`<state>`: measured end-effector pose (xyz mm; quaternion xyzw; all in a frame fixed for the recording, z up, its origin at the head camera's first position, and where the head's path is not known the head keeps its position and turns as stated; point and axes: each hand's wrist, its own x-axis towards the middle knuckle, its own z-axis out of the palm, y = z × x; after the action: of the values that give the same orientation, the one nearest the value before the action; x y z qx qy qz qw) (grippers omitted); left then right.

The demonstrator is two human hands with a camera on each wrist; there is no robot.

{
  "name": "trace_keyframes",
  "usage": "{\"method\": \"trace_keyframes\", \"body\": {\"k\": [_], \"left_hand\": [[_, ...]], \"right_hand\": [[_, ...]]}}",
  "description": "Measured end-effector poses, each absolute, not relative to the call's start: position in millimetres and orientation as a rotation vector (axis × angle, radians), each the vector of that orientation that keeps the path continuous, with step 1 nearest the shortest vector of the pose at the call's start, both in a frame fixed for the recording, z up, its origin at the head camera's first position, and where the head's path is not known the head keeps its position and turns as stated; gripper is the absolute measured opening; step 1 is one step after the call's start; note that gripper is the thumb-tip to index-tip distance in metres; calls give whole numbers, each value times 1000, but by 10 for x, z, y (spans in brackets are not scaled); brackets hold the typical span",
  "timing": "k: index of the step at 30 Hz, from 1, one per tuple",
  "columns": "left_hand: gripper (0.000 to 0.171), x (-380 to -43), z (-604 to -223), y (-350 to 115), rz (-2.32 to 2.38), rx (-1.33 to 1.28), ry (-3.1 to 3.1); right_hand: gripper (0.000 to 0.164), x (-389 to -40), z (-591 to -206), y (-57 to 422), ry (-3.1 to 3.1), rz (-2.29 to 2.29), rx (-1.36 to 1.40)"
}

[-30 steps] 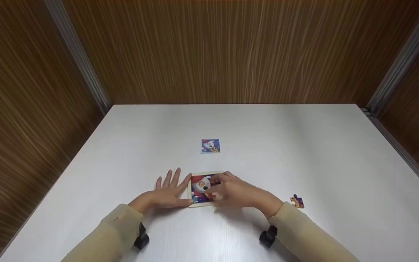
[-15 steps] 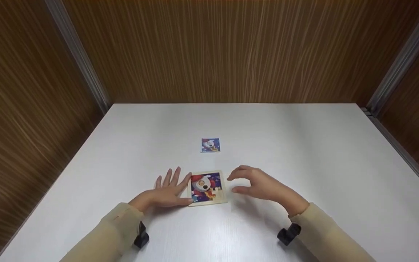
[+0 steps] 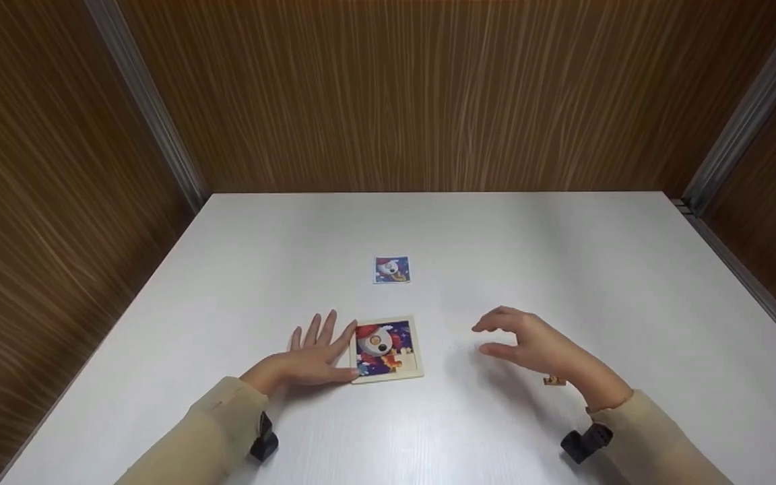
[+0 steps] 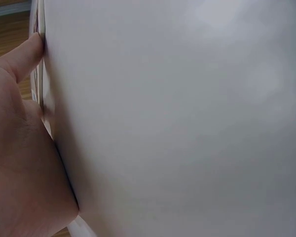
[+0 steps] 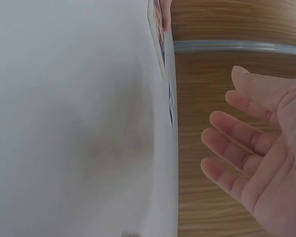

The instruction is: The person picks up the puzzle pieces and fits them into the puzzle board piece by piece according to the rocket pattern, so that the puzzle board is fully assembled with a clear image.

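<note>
A small square jigsaw puzzle [image 3: 378, 343] in a pale wooden frame lies on the table; its lower right corner shows a bare gap. My left hand [image 3: 310, 360] rests flat at its left side, fingers spread, with thumb and index finger touching the frame's edge. My right hand [image 3: 529, 343] is above the table to the right of the puzzle, fingers loosely bent and holding nothing; the right wrist view shows its palm bare [image 5: 266, 133]. A loose puzzle piece [image 3: 554, 381] lies under the right wrist, mostly hidden by it.
Beyond the puzzle lies a small square picture card [image 3: 391, 269] with the same rocket design. The white table [image 3: 280, 236] is bounded by wood-grain panels [image 3: 428, 94] at the back and sides. Dark wrist cameras [image 3: 587, 443] hang beneath both sleeves.
My right hand has come off the puzzle and moved right, passing over the loose piece with its wrist. My left hand has stayed at the frame's left edge.
</note>
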<state>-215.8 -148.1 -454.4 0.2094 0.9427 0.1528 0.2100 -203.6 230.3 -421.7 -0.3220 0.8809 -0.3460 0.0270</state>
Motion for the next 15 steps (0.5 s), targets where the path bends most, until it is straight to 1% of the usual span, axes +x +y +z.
{"method": "trace_keyframes", "body": {"k": [8,15], "left_hand": [[91,-2154,-4534,-1465,439,578,2613],[92,-2165,-4552,-1479,437,577,2615]], "right_hand": [[29,-1938,-4272,2688,2775,-1030,-874],[32,-1843,-4273,2949,2832,-1005,-799]]}}
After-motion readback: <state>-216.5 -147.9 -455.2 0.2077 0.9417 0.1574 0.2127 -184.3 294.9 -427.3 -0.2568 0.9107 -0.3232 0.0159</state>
